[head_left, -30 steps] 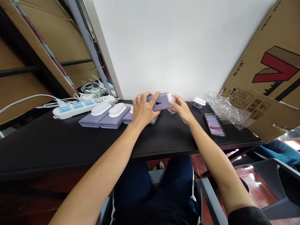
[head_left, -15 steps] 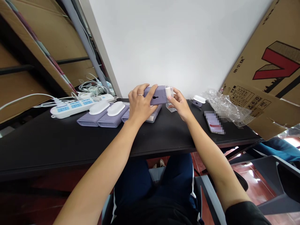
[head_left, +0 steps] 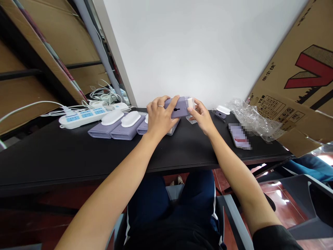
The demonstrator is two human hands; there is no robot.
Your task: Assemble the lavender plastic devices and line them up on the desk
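Observation:
My left hand (head_left: 160, 116) wraps over the top of a purple case (head_left: 180, 107), held tilted just above the table. A black mark shaped like a slot shows on the case's near face. At its right end is a clear plastic part with a white block (head_left: 190, 102) inside. My right hand (head_left: 203, 118) pinches this end between thumb and fingers. Below the hands lies a piece of clear plastic (head_left: 191, 120). Left of my left hand, purple cases (head_left: 124, 132) stand in a row with white oval pieces (head_left: 130, 119) on top; my left hand partly hides the row.
A white power strip (head_left: 88, 116) with cables lies at the left on the black table (head_left: 117, 159). To the right are a small purple-and-white piece with dark bristles (head_left: 222, 111), a phone (head_left: 238, 136), crumpled clear plastic (head_left: 255, 119) and a large cardboard box (head_left: 291, 104).
The whole view has shifted slightly. Both hands keep hold of the purple case, and its clear end sits closer against my right fingers, with the case turned slightly.

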